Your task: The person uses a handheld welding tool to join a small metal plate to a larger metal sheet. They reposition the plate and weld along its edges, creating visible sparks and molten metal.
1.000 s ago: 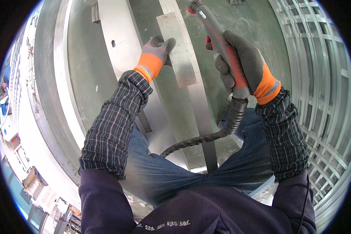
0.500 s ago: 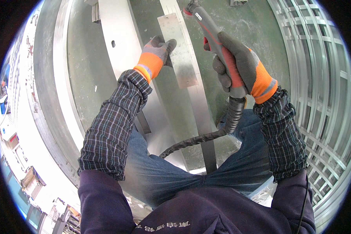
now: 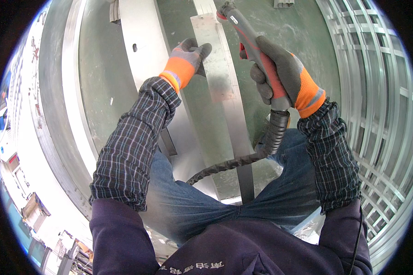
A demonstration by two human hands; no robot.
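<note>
My left hand [image 3: 186, 60], in a grey-coated orange glove, pinches the left edge of a flat silver metal plate [image 3: 212, 50]. This rectangular plate lies over a long narrow metal bar [image 3: 236, 121] that runs lengthwise in front of me; whether the two are joined I cannot tell. Wrapped around the grey and red handle of a welding torch [image 3: 266, 64] is my gloved right hand [image 3: 287, 75]. The torch's head points away from me, up beside the plate's far right corner, apart from it. A black ribbed hose [image 3: 225, 167] trails from the handle's lower end across my knees.
Left of the plate runs a wide white metal beam [image 3: 144, 46] with a slot, and farther left another long rail [image 3: 75, 82]. Stacked silver metal frames [image 3: 367, 91] stand along the right. A short metal profile piece [image 3: 283, 3] sits on the green floor [image 3: 307, 50] at the far side.
My left hand and the plate have shifted slightly right and away from me, so the plate lies more in line with the bar. The torch in my right hand has hardly moved.
</note>
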